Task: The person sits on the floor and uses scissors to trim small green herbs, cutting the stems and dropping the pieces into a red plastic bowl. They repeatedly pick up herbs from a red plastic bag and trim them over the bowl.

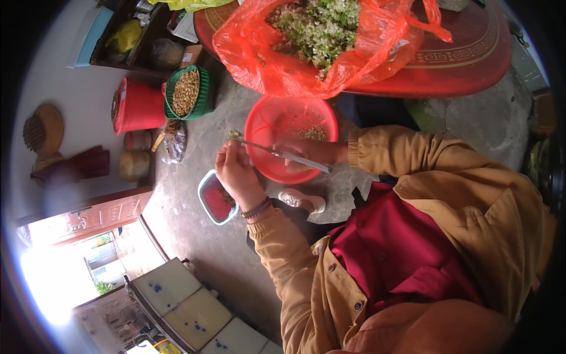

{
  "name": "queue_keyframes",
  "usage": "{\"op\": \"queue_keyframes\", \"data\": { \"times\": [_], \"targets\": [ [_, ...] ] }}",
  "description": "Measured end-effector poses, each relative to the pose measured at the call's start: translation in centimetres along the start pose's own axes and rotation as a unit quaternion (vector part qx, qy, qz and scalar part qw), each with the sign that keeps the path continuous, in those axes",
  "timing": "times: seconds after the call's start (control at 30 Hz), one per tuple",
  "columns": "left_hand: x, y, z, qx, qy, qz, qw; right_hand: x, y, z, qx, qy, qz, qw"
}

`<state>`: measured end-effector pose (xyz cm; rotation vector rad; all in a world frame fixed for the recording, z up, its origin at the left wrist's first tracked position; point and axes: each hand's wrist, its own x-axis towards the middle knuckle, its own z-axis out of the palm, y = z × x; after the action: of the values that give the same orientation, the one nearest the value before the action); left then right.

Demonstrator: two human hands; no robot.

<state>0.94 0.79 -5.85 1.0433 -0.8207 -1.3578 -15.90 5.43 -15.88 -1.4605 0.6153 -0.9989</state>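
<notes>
My left hand [236, 170], with a beaded bracelet at the wrist, pinches a small green flower sprig [233, 133] between thumb and fingertips. In my right hand [307, 152] is a long slim metal tool [300, 160], perhaps a knife; its narrow dark end reaches close to the sprig. Both hands are above or beside a red plastic colander basket [265, 110] on the floor. Small pale flower bits [313, 132] lie in the basket. Beyond it, an open red plastic bag [247, 57] full of white flower clusters [318, 31] rests on a red table [468, 71].
A small pale-rimmed bin [202, 194] with a red inside stands below my left hand. Farther left are a green basket [208, 95] of peanut-like pods, a red bucket [143, 106] and a brush [170, 128]. A tile-topped counter [196, 312] is at lower left.
</notes>
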Motion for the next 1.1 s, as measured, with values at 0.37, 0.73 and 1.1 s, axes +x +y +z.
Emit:
{"op": "queue_keyframes", "data": {
  "times": [0.37,0.73,1.1],
  "targets": [
    [0.8,-1.4,-0.9,-0.020,0.036,-0.045,0.998,0.3,0.7,0.0,-0.016,0.008,0.007,1.000],
    [0.7,-1.3,-1.4,0.135,-0.043,-0.075,0.987,0.0,0.7,-0.2,0.197,0.028,0.179,0.964],
    [-0.4,6.0,11.6,-0.008,-0.204,-0.062,0.977,-0.7,-1.4,-0.6,0.190,0.024,0.225,0.955]
  ]
}}
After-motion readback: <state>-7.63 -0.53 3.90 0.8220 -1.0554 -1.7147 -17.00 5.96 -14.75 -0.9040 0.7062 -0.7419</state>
